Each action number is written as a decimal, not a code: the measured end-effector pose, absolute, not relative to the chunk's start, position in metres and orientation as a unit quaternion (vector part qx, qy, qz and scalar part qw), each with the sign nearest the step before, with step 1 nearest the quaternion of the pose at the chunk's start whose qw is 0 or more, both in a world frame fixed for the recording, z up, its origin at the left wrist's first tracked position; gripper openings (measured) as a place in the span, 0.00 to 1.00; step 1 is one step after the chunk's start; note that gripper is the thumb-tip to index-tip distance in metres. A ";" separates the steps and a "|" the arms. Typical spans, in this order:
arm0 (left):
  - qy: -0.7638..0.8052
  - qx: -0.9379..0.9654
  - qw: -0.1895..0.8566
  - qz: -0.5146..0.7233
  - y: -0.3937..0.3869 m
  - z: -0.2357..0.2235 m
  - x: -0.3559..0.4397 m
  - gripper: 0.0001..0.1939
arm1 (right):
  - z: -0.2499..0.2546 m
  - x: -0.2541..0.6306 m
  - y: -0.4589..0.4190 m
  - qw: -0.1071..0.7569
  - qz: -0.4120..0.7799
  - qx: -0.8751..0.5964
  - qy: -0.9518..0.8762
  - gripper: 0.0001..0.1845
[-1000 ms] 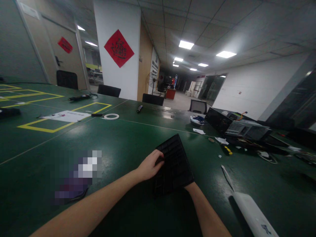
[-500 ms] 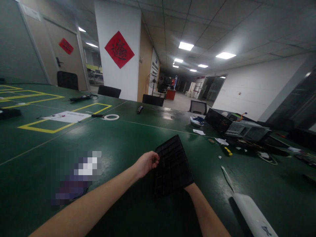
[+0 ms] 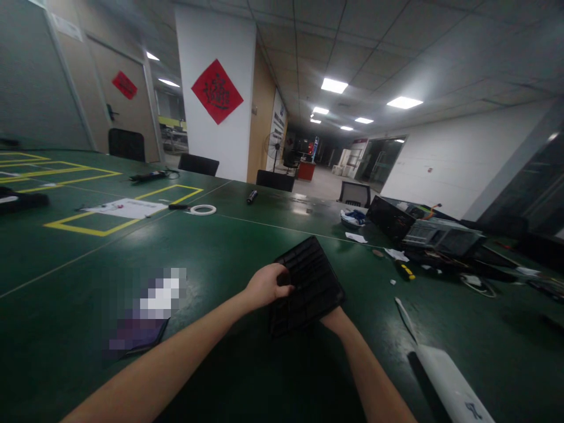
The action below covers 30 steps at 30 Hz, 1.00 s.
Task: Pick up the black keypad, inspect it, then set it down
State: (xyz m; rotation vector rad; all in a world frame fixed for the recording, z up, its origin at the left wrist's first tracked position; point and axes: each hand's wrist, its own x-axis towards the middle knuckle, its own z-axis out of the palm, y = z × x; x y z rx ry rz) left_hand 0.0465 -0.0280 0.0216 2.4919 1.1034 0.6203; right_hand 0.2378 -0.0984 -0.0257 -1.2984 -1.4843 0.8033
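A black tray (image 3: 308, 282) divided into many small compartments is held tilted above the green table, its compartment side turned toward me. My right hand (image 3: 335, 320) grips it at the lower right edge, with the fingers hidden behind it. Over the tray's left part, my left hand (image 3: 269, 286) is bent, thumb and fingers apart, the fingertips at the compartments. Nothing shows between them. What the compartments contain is too dark to make out. Left of my left forearm lies a purple and white packet (image 3: 147, 317), blurred out in blocks.
A white box-like device (image 3: 449, 376) lies at the lower right. Beyond it are a yellow-and-black object (image 3: 406, 270), paper scraps, and an opened computer case (image 3: 440, 232). Farther left are a white ring (image 3: 203, 210), a paper sheet (image 3: 127, 207) and a dark cylinder (image 3: 251, 197).
My left hand has moved from the tray's left edge onto its compartments, and its thumb has parted from the fingers. The tray has turned and shifted slightly in my right hand.
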 end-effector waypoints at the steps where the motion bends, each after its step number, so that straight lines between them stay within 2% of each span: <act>1: 0.414 0.868 0.155 0.224 -0.020 0.029 0.041 0.19 | -0.016 0.245 -0.098 0.477 0.309 -0.546 -0.616 0.24; 2: 0.449 0.853 0.136 0.229 -0.010 0.036 0.033 0.19 | -0.006 0.255 -0.099 0.465 0.283 -0.563 -0.622 0.27; 4: 0.531 0.813 0.099 0.219 0.014 0.048 0.013 0.20 | 0.012 0.282 -0.103 0.362 0.162 -0.655 -0.643 0.27; 6: 0.608 0.774 0.070 0.163 0.041 0.053 -0.012 0.21 | 0.019 0.313 -0.110 0.283 0.092 -0.719 -0.628 0.26; 9: 0.666 0.741 0.011 0.088 0.075 0.047 -0.046 0.22 | 0.005 0.350 -0.123 0.210 0.015 -0.798 -0.565 0.24; 11: 0.675 0.735 -0.013 0.061 0.090 0.037 -0.061 0.22 | -0.015 0.362 -0.130 0.173 0.006 -0.829 -0.532 0.23; 17: 0.667 0.742 0.017 0.063 0.104 0.025 -0.071 0.22 | -0.053 0.362 -0.136 0.179 -0.019 -0.846 -0.502 0.26; 22: 0.695 0.705 0.004 0.143 0.105 0.047 -0.105 0.18 | -0.054 0.365 -0.136 0.194 -0.020 -0.838 -0.510 0.26; 26: 0.750 0.647 0.004 0.140 0.096 0.053 -0.159 0.24 | -0.054 0.365 -0.136 0.193 -0.024 -0.839 -0.508 0.26; 30: 0.767 0.632 0.022 0.110 0.085 0.037 -0.193 0.23 | -0.053 0.363 -0.135 0.194 -0.024 -0.841 -0.504 0.25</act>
